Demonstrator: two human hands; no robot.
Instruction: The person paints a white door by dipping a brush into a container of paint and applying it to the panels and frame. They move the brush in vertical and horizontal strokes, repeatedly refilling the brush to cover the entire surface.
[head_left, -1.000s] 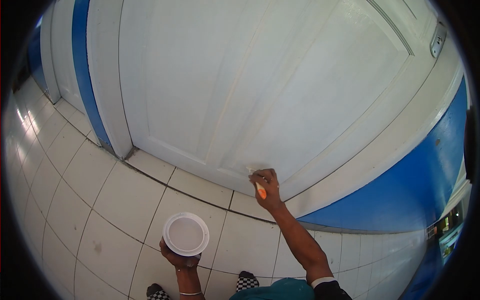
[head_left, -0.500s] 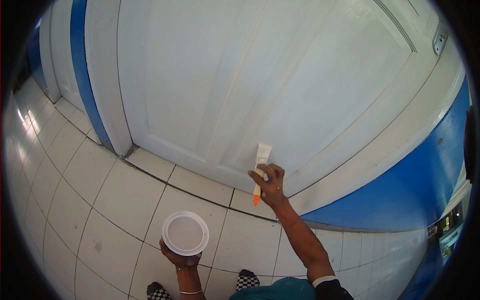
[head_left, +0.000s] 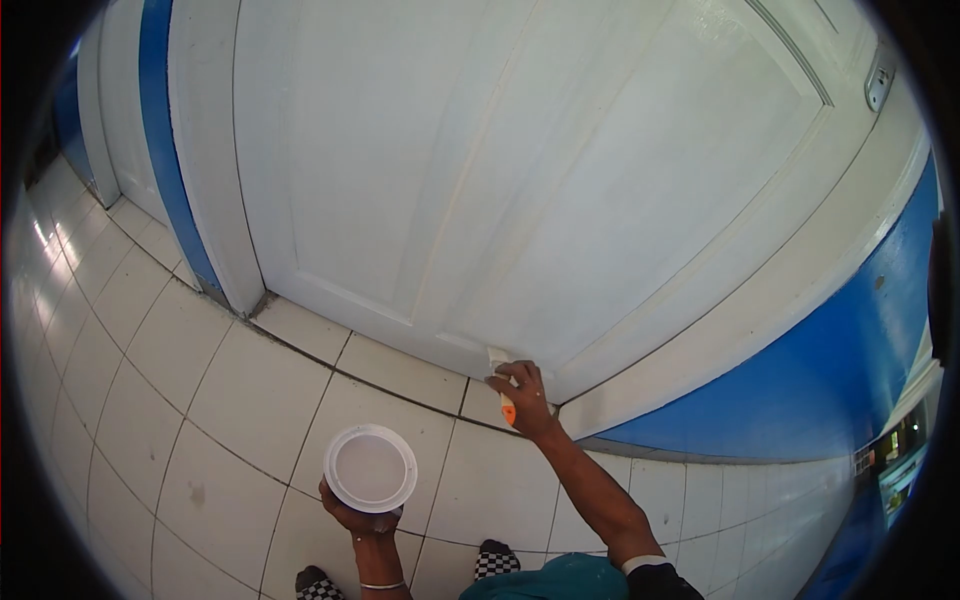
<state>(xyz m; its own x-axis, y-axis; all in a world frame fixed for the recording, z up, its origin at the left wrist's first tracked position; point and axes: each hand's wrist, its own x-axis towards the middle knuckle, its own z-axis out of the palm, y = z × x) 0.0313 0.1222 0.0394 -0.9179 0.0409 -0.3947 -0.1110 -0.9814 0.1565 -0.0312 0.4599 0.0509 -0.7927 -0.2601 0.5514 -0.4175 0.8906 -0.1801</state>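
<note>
My right hand point(head_left: 524, 396) grips a paintbrush point(head_left: 508, 408) with a pale handle and an orange end. Its bristles rest against the lower part of a white panelled door point(head_left: 400, 180), near the bottom edge. Below and to the left, my left hand point(head_left: 362, 518) holds up a round white tub point(head_left: 370, 468) from underneath, away from the door. Pale paint point(head_left: 372, 467) fills its inside. Most of the left fingers are hidden beneath the tub.
Light floor tiles point(head_left: 220, 420) with dark joints run up to the door. A blue wall section point(head_left: 740, 390) curves along the right, beside the white door frame point(head_left: 640, 395). A metal lock plate point(head_left: 879, 80) sits at upper right. My feet in checked footwear point(head_left: 495, 560) stand below.
My right hand has moved down and slightly left, bringing the brush from the lower panel to near the door's bottom edge. The left hand and the tub have hardly moved.
</note>
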